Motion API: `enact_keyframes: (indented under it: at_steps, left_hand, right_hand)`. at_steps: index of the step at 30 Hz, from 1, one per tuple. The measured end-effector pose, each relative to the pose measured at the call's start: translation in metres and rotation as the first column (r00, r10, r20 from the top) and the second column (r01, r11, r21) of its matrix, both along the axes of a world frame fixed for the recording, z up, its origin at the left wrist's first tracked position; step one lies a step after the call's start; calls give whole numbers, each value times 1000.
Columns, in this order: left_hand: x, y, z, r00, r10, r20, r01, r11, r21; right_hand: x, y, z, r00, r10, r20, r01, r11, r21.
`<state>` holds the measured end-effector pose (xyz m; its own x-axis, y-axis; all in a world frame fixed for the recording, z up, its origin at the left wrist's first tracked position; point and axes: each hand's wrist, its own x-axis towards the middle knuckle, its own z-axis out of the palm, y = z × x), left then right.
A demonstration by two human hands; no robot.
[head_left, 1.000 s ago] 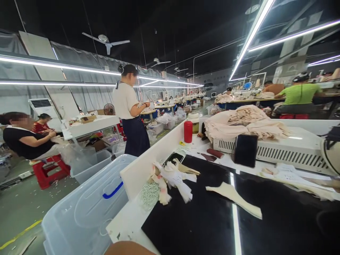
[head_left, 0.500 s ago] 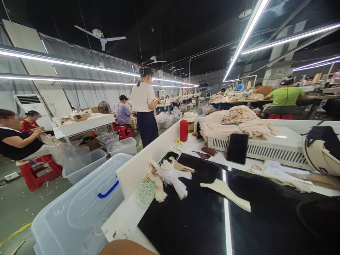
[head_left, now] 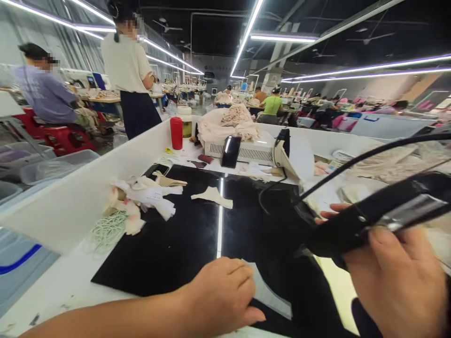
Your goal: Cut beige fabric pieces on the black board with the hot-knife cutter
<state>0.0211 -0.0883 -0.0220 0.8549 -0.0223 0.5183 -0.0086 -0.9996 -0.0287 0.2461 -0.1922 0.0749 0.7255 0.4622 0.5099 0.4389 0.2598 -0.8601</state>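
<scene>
Our left hand [head_left: 221,300], loosely curled and clasping nothing, pins a pale cut fabric piece [head_left: 273,295] under its fingertips against the black mat [head_left: 158,249]. Rightward, our right hand [head_left: 398,281] clenches a black corded hand tool [head_left: 345,230], not yet touching the piece.

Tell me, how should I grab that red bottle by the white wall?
Wrap your fingers around the middle of the red bottle, coming from the near side. It stands upright, round with straight sides, so a side grip fits. The white wall is close on its left and a jar stands just behind.
</scene>
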Motion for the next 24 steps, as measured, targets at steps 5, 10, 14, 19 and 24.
enact_keyframes:
  at_steps: [5,10,14,19,24]
  left_hand:
    - [-5,-3,5,999,9,42,-10,1000,22]
    - [-5,-3,8,1000,18,-4,-18,1000,26]
    - [-6,-3,9,999,16,27,-17,1000,24]
    - [-4,-4,6,999,25,42,-26,999,29]
    - [-3,-4,5,998,20,60,-21,1000,9]
  right_hand:
    - [-35,21,9,987,99,-129,-88,992,88]
    - [-74,34,7,991,43,-128,-18,981,192]
    - [-82,43,3,991,76,-112,-43,962,269]
    - [-80,48,-4,988,93,-123,-56,960,275]
    - [-81,48,-9,986,105,-128,-69,963,260]
